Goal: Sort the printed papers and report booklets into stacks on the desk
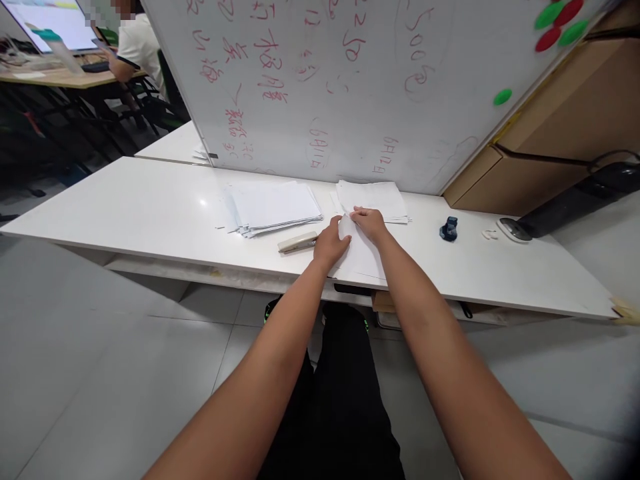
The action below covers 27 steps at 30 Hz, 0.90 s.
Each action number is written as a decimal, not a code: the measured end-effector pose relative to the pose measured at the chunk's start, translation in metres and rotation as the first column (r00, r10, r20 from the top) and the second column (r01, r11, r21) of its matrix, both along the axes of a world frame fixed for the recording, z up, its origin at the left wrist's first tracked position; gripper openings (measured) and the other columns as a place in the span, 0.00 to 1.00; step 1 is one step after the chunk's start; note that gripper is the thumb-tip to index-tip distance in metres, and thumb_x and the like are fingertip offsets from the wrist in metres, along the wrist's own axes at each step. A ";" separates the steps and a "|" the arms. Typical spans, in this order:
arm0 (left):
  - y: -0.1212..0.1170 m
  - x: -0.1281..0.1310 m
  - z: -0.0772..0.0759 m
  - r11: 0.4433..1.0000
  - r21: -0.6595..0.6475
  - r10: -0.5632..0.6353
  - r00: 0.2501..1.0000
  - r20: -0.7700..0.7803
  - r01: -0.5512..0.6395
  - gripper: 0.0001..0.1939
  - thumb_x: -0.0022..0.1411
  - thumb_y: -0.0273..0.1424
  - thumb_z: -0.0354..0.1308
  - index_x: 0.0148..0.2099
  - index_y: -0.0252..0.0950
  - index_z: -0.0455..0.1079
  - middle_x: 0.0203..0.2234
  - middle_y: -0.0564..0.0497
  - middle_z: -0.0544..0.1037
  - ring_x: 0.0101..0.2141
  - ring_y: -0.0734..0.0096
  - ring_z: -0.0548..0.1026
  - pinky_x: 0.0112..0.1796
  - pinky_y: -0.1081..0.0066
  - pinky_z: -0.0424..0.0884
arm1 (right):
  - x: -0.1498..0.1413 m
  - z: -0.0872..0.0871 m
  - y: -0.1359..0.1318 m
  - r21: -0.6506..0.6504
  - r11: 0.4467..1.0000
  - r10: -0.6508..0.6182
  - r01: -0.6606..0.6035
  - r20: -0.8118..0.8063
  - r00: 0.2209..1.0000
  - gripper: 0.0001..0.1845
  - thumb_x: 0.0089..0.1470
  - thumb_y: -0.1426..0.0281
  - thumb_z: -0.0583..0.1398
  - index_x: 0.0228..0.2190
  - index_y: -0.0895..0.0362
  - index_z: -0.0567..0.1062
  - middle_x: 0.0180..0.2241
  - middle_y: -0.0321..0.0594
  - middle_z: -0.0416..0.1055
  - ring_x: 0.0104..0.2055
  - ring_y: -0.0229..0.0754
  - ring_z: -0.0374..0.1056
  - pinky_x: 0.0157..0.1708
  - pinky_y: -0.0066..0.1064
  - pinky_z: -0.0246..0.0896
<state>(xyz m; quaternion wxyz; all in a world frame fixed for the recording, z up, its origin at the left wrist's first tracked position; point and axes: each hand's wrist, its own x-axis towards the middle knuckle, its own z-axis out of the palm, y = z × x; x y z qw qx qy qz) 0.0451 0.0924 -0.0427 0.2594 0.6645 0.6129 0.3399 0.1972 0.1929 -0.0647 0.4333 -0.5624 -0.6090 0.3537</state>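
Observation:
White paper sheets (361, 259) lie under my hands near the table's front edge. My left hand (332, 244) is closed on their left edge, thumb on top. At their upper corner, my right hand (369, 223) pinches the paper between thumb and fingers. A beige stapler (297, 243) rests just left of my left hand. Beyond it sits a thick, uneven stack of paper (275, 203). A second, thinner stack (375, 197) lies behind my right hand, against the whiteboard. How many sheets I hold cannot be made out.
The white table (125, 200) carries a small dark blue object (449, 229), small white bits (489, 235) and a black cylindrical object (565, 200) at right. A whiteboard (300, 93) with red writing stands behind, cardboard boxes (565, 113) beside it. A person (143, 50) sits at a far desk.

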 end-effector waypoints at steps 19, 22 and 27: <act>-0.003 0.001 0.000 1.000 0.016 0.014 1.000 -0.007 -0.014 0.32 0.60 0.33 0.57 0.64 0.41 0.51 0.49 0.44 0.75 0.48 0.53 0.74 0.44 0.62 0.68 | -0.024 0.005 -0.003 0.116 0.955 -0.291 0.272 0.201 0.935 0.09 0.54 0.67 0.51 0.33 0.55 0.70 0.38 0.44 0.74 0.43 0.46 0.66 0.45 0.37 0.59; -0.003 0.001 0.001 1.000 0.013 0.027 0.999 -0.017 -0.027 0.34 0.61 0.34 0.56 0.66 0.41 0.48 0.48 0.44 0.75 0.47 0.53 0.74 0.44 0.62 0.69 | -0.027 0.007 -0.005 0.100 0.933 -0.358 0.345 0.190 0.914 0.08 0.57 0.66 0.49 0.36 0.54 0.66 0.34 0.43 0.71 0.38 0.47 0.66 0.41 0.37 0.58; -0.004 0.000 0.002 0.997 0.080 0.012 0.999 -0.037 -0.009 0.30 0.62 0.30 0.55 0.65 0.43 0.51 0.53 0.47 0.72 0.51 0.58 0.72 0.49 0.64 0.67 | -0.028 0.020 -0.013 0.132 0.834 -0.545 0.536 0.042 0.838 0.10 0.61 0.67 0.43 0.40 0.54 0.61 0.32 0.42 0.70 0.35 0.48 0.67 0.37 0.35 0.57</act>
